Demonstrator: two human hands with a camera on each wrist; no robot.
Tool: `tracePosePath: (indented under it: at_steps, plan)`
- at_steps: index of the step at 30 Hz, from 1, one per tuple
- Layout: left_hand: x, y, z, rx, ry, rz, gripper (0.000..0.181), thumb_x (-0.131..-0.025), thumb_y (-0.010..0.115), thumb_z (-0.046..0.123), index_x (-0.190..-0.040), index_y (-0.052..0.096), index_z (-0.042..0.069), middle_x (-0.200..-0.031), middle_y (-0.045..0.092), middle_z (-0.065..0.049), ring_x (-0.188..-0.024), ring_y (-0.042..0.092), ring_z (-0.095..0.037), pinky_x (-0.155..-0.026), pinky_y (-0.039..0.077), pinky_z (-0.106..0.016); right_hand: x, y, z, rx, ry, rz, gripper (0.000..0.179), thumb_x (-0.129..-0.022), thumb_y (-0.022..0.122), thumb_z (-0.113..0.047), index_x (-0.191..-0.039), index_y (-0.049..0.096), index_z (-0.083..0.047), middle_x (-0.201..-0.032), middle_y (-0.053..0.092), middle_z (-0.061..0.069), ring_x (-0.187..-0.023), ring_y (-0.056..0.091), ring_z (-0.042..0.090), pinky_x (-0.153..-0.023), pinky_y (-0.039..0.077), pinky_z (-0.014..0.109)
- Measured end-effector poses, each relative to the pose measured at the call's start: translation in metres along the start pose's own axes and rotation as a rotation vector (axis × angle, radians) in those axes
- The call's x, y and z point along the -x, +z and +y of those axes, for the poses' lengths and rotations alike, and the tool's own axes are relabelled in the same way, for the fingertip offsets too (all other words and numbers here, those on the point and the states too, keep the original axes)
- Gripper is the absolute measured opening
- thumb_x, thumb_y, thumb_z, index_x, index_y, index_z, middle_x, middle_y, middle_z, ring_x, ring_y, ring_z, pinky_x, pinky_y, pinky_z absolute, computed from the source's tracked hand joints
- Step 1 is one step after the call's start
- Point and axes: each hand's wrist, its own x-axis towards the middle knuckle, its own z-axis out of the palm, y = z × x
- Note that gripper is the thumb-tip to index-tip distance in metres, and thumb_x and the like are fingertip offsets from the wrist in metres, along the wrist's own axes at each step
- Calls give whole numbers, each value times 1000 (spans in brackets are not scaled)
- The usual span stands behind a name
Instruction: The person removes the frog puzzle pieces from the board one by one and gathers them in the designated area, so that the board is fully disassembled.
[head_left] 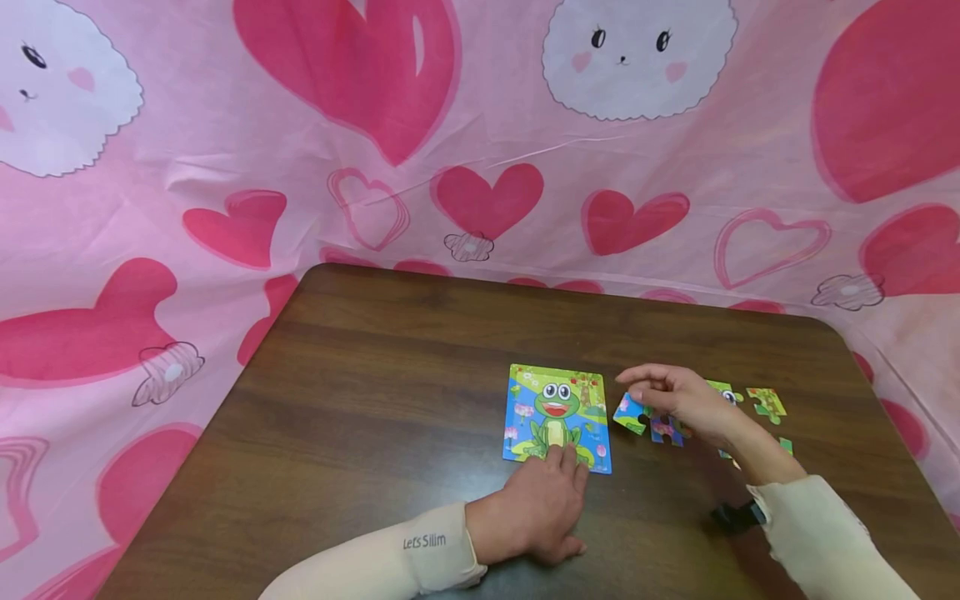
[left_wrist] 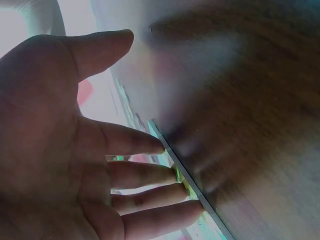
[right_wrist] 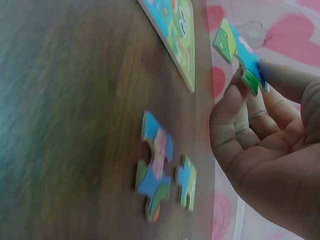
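Observation:
A square frog picture board (head_left: 558,400) lies flat near the middle of the table. The fingertips of my left hand (head_left: 543,500) rest on its near edge, fingers extended, as the left wrist view also shows along the board's edge (left_wrist: 186,175). To the right of the board, my right hand (head_left: 686,404) pinches a blue and green jigsaw piece (head_left: 630,412) between thumb and fingers. In the right wrist view that jigsaw piece (right_wrist: 250,60) is raised above the table. Just below the right hand lies a blue and pink jigsaw piece (head_left: 666,431).
Several more pieces lie to the right, among them a yellow-green piece (head_left: 768,402), partly behind the right forearm. The brown wooden table (head_left: 360,367) ends at a pink cloth with hearts (head_left: 487,133) behind and at the left. A dark band (head_left: 738,517) hangs at the right wrist.

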Motion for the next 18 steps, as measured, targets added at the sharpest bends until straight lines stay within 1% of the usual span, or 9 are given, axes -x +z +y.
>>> tracePosePath:
  at_steps: [3, 4, 5, 6, 9, 11, 12, 14, 18]
  plan:
    - [0, 1, 1, -15, -6, 7, 92, -85, 53, 80, -148, 47, 14, -151, 49, -9, -126, 52, -20, -74, 53, -27, 9, -4, 5, -31, 9, -4, 46, -101, 62, -28, -138, 55, -2, -85, 64, 5, -72, 57, 29, -63, 51, 37]
    - [0, 1, 1, -18, -6, 8, 91, -85, 53, 80, -148, 47, 14, -151, 49, -8, -126, 52, -19, -74, 53, -27, 13, -5, 7, -41, 11, -4, 47, -102, 62, -27, -139, 54, 0, -83, 63, 4, -71, 56, 30, -62, 50, 37]
    - [0, 1, 2, -19, -6, 9, 91, -85, 53, 80, -148, 48, 14, -152, 49, -8, -126, 52, -19, -74, 53, -27, 16, -6, 10, -51, 19, -5, 47, -102, 62, -27, -139, 53, 0, -76, 59, 2, -68, 54, 30, -60, 49, 37]
    - [0, 1, 2, -20, -6, 9, 91, -85, 53, 80, -148, 48, 14, -152, 49, -8, -126, 52, -19, -75, 53, -27, 19, -8, 12, -53, 23, -6, 48, -102, 61, -27, -140, 52, 1, -77, 61, 0, -69, 56, 28, -62, 50, 37]
    - [0, 1, 1, -19, -2, 8, 91, -85, 53, 80, -149, 47, 14, -152, 49, -8, -127, 52, -20, -76, 54, -27, 29, -13, 19, -35, 51, 7, 48, -102, 61, -28, -140, 52, 0, -92, 69, -4, -76, 58, 21, -69, 52, 35]
    - [0, 0, 1, -21, -1, 4, 91, -86, 52, 80, -149, 47, 14, -153, 49, -8, -127, 52, -20, -76, 54, -28, 34, -16, 23, -19, 66, 14, 47, -102, 60, -28, -141, 53, -2, -107, 71, -3, -84, 60, 18, -74, 54, 34]
    - [0, 0, 1, -23, -1, 4, 91, -86, 52, 80, -149, 47, 14, -153, 49, -8, -127, 52, -20, -76, 54, -28, 37, -17, 25, -11, 68, 19, 47, -102, 60, -28, -141, 54, -3, -117, 71, -2, -88, 61, 17, -75, 54, 34]
    - [0, 0, 1, -27, -3, 7, 91, -85, 53, 80, -148, 48, 14, -152, 49, -9, -127, 52, -20, -75, 54, -28, 42, -18, 29, -2, 73, 26, 45, -102, 60, -28, -141, 55, -4, -120, 71, -1, -87, 60, 16, -72, 53, 34]
    - [-1, 1, 1, -13, 0, 3, 91, -85, 53, 79, -148, 48, 14, -152, 49, -8, -127, 52, -20, -77, 54, -29, 52, -18, 36, 6, 52, 11, 42, -104, 57, -26, -140, 55, -3, -114, 73, -4, -86, 61, 13, -71, 53, 31]
